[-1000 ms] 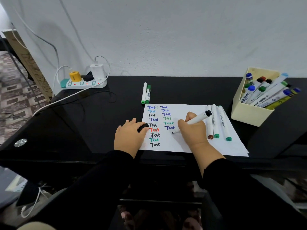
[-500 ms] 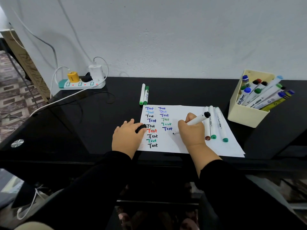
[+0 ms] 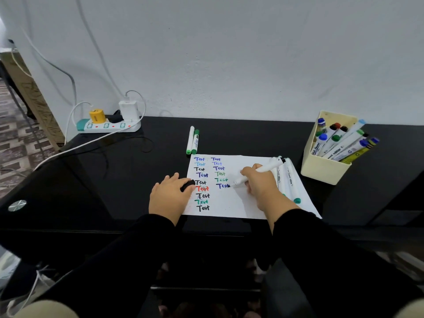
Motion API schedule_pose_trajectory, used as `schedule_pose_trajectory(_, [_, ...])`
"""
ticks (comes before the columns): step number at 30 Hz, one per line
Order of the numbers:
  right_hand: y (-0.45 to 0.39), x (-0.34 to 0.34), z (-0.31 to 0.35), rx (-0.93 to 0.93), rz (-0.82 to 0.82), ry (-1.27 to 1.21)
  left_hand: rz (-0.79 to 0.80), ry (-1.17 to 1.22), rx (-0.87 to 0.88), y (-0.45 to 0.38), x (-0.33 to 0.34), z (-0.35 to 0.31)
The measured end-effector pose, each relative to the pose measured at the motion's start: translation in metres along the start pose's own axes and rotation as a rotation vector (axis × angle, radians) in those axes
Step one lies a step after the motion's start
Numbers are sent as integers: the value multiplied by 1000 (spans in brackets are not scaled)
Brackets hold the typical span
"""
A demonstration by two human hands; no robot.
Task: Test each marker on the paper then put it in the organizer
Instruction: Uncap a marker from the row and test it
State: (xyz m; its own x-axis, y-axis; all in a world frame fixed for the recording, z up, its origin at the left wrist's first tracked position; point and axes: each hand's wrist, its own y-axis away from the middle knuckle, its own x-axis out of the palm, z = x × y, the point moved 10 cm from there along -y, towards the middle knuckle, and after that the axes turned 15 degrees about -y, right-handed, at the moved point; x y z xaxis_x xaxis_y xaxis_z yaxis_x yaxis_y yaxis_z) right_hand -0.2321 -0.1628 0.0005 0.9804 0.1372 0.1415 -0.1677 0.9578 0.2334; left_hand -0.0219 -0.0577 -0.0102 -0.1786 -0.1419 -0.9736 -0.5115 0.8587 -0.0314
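Writing with the white black-tipped marker [image 3: 257, 174] pinched in my right hand [image 3: 263, 187], barrel slanting far-right toward the cream plastic organizer [image 3: 325, 167]; my left hand [image 3: 167, 193] grips its black cap [image 3: 187, 185].

Dim, even indoor light, soft shadows, faint sheen on glossy black desk [image 3: 137, 180], wide-angle bending at edges, slight softness

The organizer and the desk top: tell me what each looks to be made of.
The organizer looks like cream plastic with a matte finish: thin, even walls, rounded corners, no grain or weave. The desk top looks like glossy black glass or lacquered board: it mirrors the white cable and the wall's light, and a round metal fitting sits near its left corner. Which of the two cannot be told.
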Motion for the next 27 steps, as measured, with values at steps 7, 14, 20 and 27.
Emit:
schedule_pose_trajectory(7, [5, 6, 11, 15, 109, -26, 166, 244, -20, 1, -5, 3])
schedule_pose_trajectory(14, [20, 19, 47, 1, 259, -196, 92, 763, -4, 21, -46, -14])
schedule_pose_trajectory(20, [46, 36, 82, -125, 340, -275, 204, 1062, -3, 36, -54, -35])
schedule_pose_trajectory(27, [56, 45, 86, -176, 352, -268, 223, 1046, 95, 42, -68, -52])
